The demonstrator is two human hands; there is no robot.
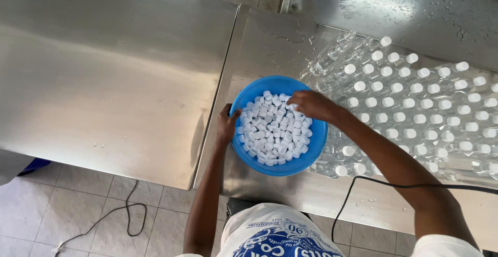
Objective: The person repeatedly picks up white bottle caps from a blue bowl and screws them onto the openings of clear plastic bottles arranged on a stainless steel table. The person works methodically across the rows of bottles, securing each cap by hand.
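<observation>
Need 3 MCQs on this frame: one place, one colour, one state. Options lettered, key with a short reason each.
1. Where is the right hand?
A. over the caps in the bowl
B. on the floor
C. on the cable

2. What colour is the bowl?
A. red
B. blue
C. green

3. What state are the upright bottles in?
A. uncapped
B. crushed
C. capped in white

Key: 1 A, the fingers reach into the pile of caps at the bowl's far side. 2 B, its rim and wall are blue. 3 C, white caps sit on their tops. The left hand holds the bowl's rim.
</observation>
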